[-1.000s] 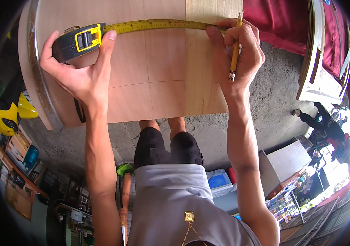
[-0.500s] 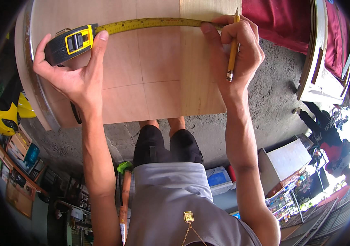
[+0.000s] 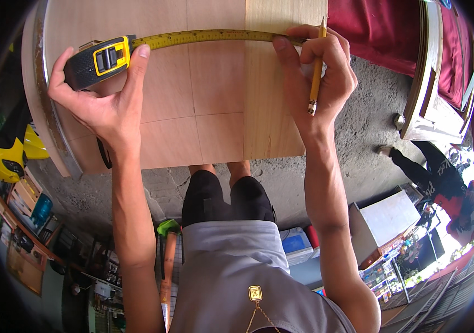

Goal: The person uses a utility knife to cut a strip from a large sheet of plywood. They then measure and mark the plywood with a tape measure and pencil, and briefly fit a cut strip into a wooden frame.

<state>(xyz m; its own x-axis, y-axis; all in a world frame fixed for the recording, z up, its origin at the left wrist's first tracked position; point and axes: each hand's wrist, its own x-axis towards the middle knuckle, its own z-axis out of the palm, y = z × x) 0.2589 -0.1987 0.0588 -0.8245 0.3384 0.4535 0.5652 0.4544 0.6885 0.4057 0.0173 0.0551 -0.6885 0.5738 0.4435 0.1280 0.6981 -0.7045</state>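
Observation:
My left hand [image 3: 103, 102] is closed around a black and yellow tape measure [image 3: 98, 62], its thumb by the mouth where the blade comes out. From there the yellow blade [image 3: 203, 36] runs rightward in a slight arch to my right hand [image 3: 325, 72]. That hand pinches the far end of the blade between thumb and finger, hiding its tip. A yellow pencil [image 3: 316, 77] is also tucked in the right hand, point up and eraser down. Below the blade lies a wooden board [image 3: 164, 133] with pencil lines across it and a paler strip [image 3: 270, 127] along its right side.
A metal-edged rail [image 3: 53, 111] borders the board's left side. Dark red cloth [image 3: 381, 33] and a wooden frame [image 3: 423, 105] stand at the right. Another person [image 3: 442, 177] walks on the concrete floor [image 3: 359, 133]. A white cabinet [image 3: 389, 216] stands lower right.
Both hands keep hold of the tape; the case has shifted very slightly right and down. The other person at the right has stepped leftward.

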